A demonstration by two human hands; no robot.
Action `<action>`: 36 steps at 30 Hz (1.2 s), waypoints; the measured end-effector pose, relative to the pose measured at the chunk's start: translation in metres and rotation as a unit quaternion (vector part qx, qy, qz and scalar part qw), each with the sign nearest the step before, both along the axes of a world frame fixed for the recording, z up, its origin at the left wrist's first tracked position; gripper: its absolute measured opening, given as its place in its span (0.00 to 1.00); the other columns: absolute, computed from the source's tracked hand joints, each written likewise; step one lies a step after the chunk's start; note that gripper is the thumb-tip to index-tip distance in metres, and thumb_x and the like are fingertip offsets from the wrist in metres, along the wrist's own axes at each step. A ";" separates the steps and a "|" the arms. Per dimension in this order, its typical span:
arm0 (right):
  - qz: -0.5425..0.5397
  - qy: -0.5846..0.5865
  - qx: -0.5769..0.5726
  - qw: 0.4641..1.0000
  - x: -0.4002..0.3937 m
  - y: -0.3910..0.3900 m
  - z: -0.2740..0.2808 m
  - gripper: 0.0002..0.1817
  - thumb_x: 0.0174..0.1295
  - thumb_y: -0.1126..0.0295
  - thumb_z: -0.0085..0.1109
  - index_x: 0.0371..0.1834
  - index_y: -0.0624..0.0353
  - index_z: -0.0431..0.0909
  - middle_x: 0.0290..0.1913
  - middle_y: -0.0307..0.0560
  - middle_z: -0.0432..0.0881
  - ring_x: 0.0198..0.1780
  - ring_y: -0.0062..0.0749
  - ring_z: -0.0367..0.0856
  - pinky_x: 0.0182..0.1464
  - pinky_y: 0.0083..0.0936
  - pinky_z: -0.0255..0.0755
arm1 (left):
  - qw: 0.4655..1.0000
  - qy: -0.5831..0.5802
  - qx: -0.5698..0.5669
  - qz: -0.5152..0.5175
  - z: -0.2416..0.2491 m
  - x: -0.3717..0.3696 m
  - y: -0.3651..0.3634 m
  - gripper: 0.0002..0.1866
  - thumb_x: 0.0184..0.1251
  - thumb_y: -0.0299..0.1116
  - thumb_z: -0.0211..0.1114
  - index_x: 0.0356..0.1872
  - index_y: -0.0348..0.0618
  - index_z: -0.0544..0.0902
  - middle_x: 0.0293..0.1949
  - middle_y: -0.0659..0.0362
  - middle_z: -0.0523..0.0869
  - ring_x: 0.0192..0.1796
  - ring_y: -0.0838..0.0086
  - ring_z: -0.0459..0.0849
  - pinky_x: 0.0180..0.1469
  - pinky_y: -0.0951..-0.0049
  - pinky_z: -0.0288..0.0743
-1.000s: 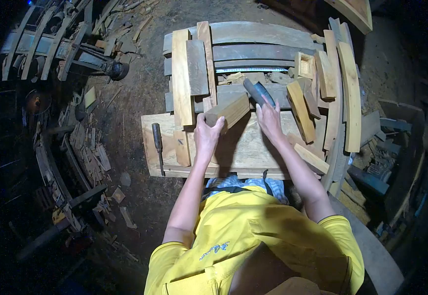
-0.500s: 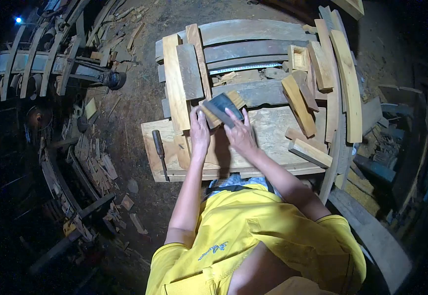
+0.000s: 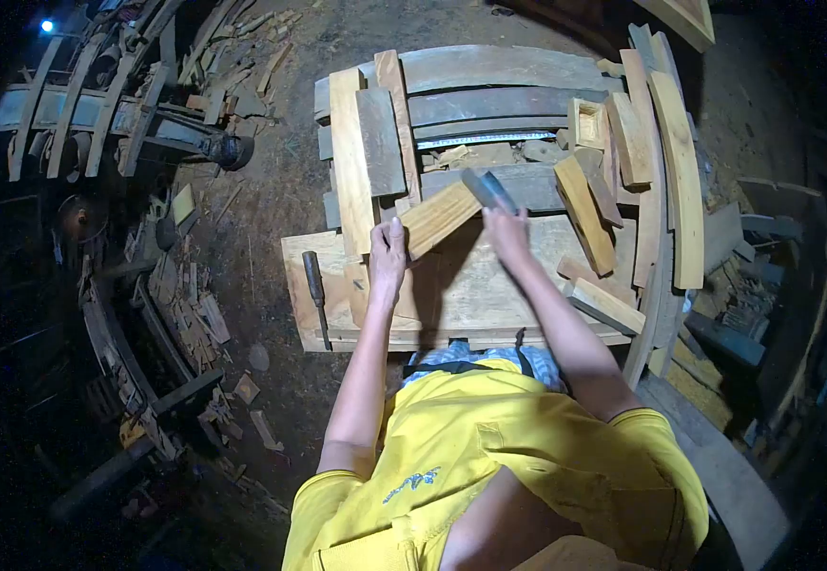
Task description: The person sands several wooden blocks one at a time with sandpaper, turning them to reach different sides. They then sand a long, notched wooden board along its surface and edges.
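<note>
At the near side of the counter [image 3: 551,249], both grips were occupied. Left grip [image 3: 389,252]: closed on the near-left end of the block [image 3: 444,217], thumb uppermost. The block was held over the counter, slanting away from the person toward the far right; grain lines ran along its lit face. Right grip [image 3: 506,236]: wrapped around the near end of a dark tool [image 3: 495,193], fingers somewhat blurred. The tool lay at the block's far end and overlapped it in this view; whether the two pressed together could not be told.

Surroundings, left of the block: a slim tool [image 3: 315,293] lay near the counter's left edge, its dark handle pointing away from the person. A pale board [image 3: 349,143] ran lengthwise, with a grey plank [image 3: 380,141] just beside it. Far side: grey slats [image 3: 518,68] ran crosswise. Right of the right grip: an amber piece [image 3: 583,214] lay aslant, a short piece [image 3: 606,305] nearer the person, and a small hollow box [image 3: 587,124] farther off. Curved boards [image 3: 677,181] lined the right edge. Wood scraps [image 3: 194,305] littered the floor [image 3: 275,205] at left.
</note>
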State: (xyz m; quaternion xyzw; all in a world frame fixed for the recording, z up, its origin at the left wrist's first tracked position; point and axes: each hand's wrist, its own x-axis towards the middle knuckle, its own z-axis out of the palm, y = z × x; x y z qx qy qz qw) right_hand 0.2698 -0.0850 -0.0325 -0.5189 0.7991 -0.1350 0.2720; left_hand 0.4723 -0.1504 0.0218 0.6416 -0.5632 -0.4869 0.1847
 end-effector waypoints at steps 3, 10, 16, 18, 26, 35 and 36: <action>-0.033 0.084 -0.228 0.970 -0.010 0.015 -0.025 0.19 0.64 0.64 0.42 0.21 0.67 0.72 0.35 0.61 0.79 0.46 0.46 0.75 0.61 0.50 0.50 | 0.985 0.104 0.137 0.003 0.010 0.000 -0.001 0.27 0.62 0.52 0.53 0.51 0.37 0.65 0.46 0.44 0.75 0.43 0.58 0.77 0.43 0.65 0.75; -0.006 0.004 -0.314 0.950 0.008 0.046 0.065 0.12 0.61 0.70 0.45 0.36 0.70 0.72 0.51 0.59 0.72 0.54 0.48 0.68 0.64 0.47 0.49 | 0.739 0.472 0.445 0.180 0.019 -0.015 0.022 0.21 0.64 0.42 0.50 0.51 0.36 0.67 0.46 0.45 0.75 0.43 0.58 0.79 0.44 0.63 0.79; 0.196 0.008 -0.359 0.912 0.033 0.053 0.073 0.13 0.53 0.72 0.55 0.42 0.64 0.75 0.56 0.52 0.69 0.57 0.38 0.68 0.64 0.52 0.47 | 0.624 0.561 0.501 0.211 0.003 -0.014 0.030 0.18 0.65 0.41 0.49 0.48 0.39 0.71 0.45 0.50 0.78 0.40 0.61 0.81 0.40 0.68 0.79; 0.176 0.031 -0.342 0.923 0.023 0.045 0.063 0.12 0.53 0.72 0.55 0.39 0.65 0.77 0.55 0.52 0.71 0.57 0.38 0.69 0.64 0.52 0.48 | 0.635 0.514 0.518 0.253 0.006 -0.016 0.029 0.16 0.64 0.43 0.50 0.44 0.41 0.73 0.39 0.53 0.79 0.35 0.65 0.79 0.34 0.70 0.77; 0.240 0.003 -0.333 0.912 0.025 0.037 0.079 0.19 0.52 0.73 0.56 0.50 0.59 0.73 0.54 0.38 0.73 0.61 0.33 0.64 0.63 0.55 0.47 | 0.610 0.537 0.523 0.257 -0.002 -0.015 0.037 0.22 0.65 0.49 0.46 0.48 0.41 0.72 0.40 0.50 0.79 0.35 0.64 0.77 0.36 0.69 0.75; 0.059 0.066 -0.252 0.964 -0.023 -0.005 -0.007 0.13 0.60 0.68 0.49 0.23 0.66 0.72 0.45 0.58 0.77 0.53 0.41 0.72 0.61 0.52 0.51 | 0.827 0.310 0.449 0.136 0.004 -0.018 0.040 0.37 0.48 0.69 0.55 0.46 0.45 0.71 0.37 0.57 0.75 0.35 0.70 0.74 0.35 0.66 0.73; 0.046 0.064 -0.268 0.960 -0.024 -0.008 -0.006 0.13 0.61 0.68 0.49 0.22 0.66 0.71 0.44 0.59 0.77 0.54 0.42 0.72 0.61 0.52 0.51 | 0.822 0.328 0.458 0.083 0.012 -0.022 0.036 0.42 0.42 0.74 0.54 0.46 0.45 0.71 0.37 0.59 0.75 0.36 0.72 0.75 0.35 0.68 0.74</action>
